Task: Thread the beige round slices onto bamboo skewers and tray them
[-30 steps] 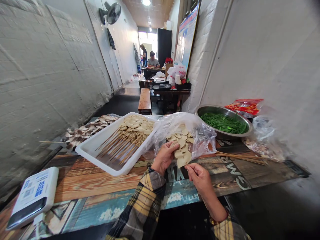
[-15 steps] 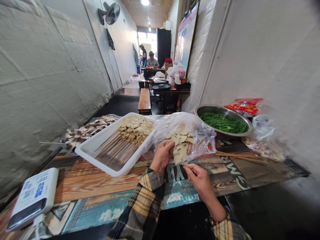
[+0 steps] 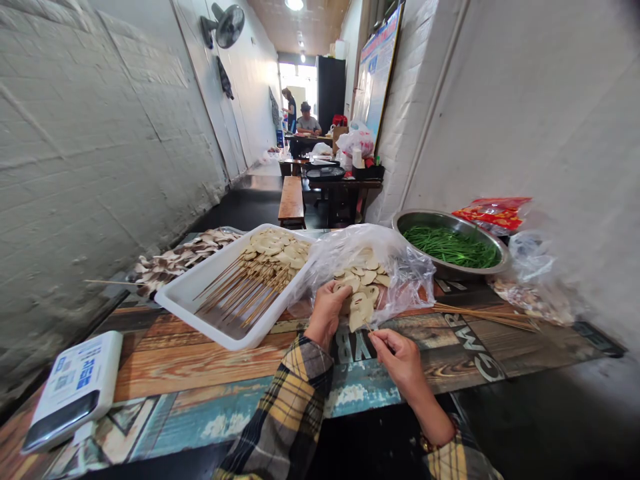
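Observation:
My left hand is closed on pale beige, flat slices with small holes, just in front of an opened clear plastic bag. More loose slices of the same sort lie inside the bag. Below them, my right hand pinches a thin bamboo skewer between thumb and fingertips; only a short bit of it shows, its tip at the lower edge of the held slices. To the left, a white tray carries many skewered slices, their sticks pointing toward me.
Sliced mushrooms lie behind the tray. At right stand a steel bowl of green chives, loose bamboo skewers and plastic bags. A white device occupies the table's left front. Two people are far back.
The view has shifted slightly, so the scene sits a little further right. The held slices have tilted a little, and both hands stay almost in place with their grips kept.

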### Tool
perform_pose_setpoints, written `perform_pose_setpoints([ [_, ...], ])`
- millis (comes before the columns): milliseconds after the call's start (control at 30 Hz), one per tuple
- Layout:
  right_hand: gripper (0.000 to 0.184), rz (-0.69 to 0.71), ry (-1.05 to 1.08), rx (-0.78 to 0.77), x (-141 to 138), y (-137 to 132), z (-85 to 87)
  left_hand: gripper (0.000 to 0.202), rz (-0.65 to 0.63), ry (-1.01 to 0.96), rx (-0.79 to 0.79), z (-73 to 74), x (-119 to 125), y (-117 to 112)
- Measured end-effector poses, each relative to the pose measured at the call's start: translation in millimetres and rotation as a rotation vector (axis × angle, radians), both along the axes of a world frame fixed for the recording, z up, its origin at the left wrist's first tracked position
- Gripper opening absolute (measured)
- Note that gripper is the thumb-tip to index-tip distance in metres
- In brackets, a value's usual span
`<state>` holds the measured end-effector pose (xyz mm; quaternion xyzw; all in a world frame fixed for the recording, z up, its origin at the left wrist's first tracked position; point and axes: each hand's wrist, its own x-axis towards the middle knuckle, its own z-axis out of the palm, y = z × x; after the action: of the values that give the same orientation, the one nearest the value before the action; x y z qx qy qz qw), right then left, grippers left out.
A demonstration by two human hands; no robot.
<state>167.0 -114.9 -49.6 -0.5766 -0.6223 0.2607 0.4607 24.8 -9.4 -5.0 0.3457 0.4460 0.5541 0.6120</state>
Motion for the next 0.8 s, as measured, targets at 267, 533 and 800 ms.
perform_pose_setpoints([
  [267,0.03,-0.017,-0.1,0.07,-0.1,-0.9,-3.0,0.017,0.049,0.077,0.05,-2.7,1.7,-1.5],
  [533,0.031,-0.036,-0.017,0.021,-0.3,0.0,0.2,0.028,-0.039,-0.046,0.025,1.1,1.7,-2.5],
  [800,0.033,-0.012,0.108,-0.029,0.4,0.9,0.6,0.039,-0.16,-0.144,0.027,-2.6,-0.4,-0.4],
])
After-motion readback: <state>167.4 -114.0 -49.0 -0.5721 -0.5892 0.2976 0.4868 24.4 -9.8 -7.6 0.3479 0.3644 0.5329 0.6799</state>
